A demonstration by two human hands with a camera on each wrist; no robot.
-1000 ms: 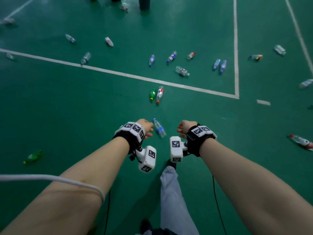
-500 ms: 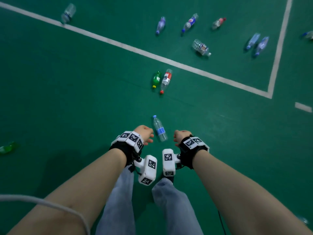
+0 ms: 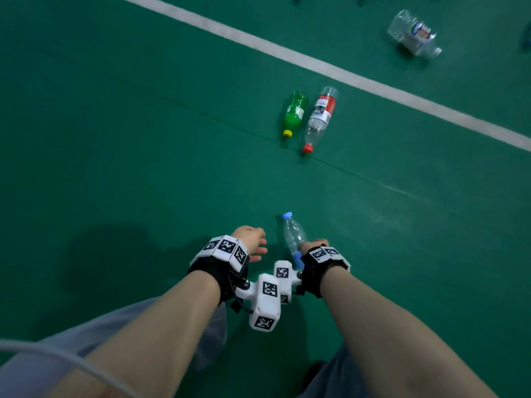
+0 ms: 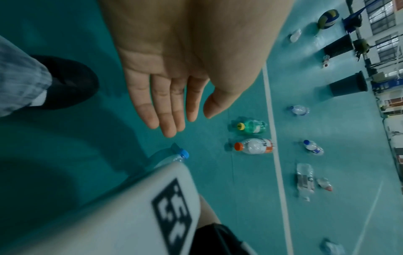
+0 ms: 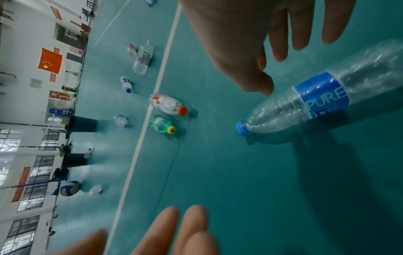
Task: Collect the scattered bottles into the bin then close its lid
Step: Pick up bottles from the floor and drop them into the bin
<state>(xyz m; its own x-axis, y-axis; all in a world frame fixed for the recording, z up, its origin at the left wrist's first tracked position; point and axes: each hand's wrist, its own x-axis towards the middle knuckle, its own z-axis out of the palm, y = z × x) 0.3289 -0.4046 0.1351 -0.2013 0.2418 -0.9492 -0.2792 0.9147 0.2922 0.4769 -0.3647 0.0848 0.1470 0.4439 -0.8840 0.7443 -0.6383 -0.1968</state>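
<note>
A clear bottle [image 3: 292, 235] with a blue cap and blue label lies on the green floor between my hands. My right hand [image 3: 314, 245] hovers over its lower end. In the right wrist view that hand [image 5: 281, 69] is spread, thumb and fingers just above the bottle [image 5: 316, 101], not gripping it. My left hand [image 3: 254, 242] hangs to the bottle's left, fingers straight and holding nothing [image 4: 185, 119]. Two dark cylinders [image 4: 346, 86] stand far across the court; I cannot tell if either is the bin.
A green bottle [image 3: 294, 113] and a red-labelled bottle [image 3: 320, 117] lie side by side ahead, short of the white court line [image 3: 316, 64]. Beyond the line lies a clear bottle [image 3: 413, 33]. Several more bottles and a volleyball [image 5: 70, 188] lie farther off. My legs are below.
I have bent closer to the floor. Both hands have come down to the blue-capped bottle, and the right hand now covers its lower end.
</note>
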